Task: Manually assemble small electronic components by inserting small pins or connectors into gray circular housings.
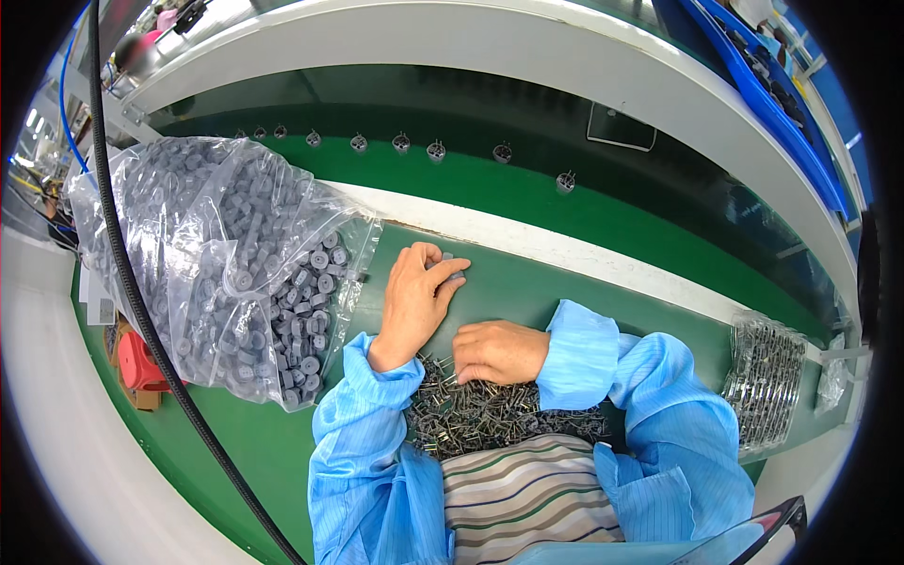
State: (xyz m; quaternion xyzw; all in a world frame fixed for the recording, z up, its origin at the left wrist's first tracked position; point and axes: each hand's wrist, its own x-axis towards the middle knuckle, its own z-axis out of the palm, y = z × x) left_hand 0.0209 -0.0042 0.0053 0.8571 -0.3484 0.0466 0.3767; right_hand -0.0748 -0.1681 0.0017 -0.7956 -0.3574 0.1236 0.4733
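Observation:
My left hand [412,292] is on the green work surface, its thumb and forefinger closed round a small grey plastic part [450,263]. Just nearer to me, my right hand [499,352] reaches into a pile of small dark components with metal leads [508,414]. Its fingers are bent together at the pile's far left edge; what they pinch is hidden. To the left lies a clear plastic bag [202,245], spilling many grey round plastic parts [306,311] from its open side toward my left hand.
Beyond a white ledge [527,243], a row of small grey parts with leads [436,151] stands on a green strip. At the right lies a clear pack of components [765,381]. A red plastic item [141,363] sits lower left. A black cable [141,301] crosses the left side.

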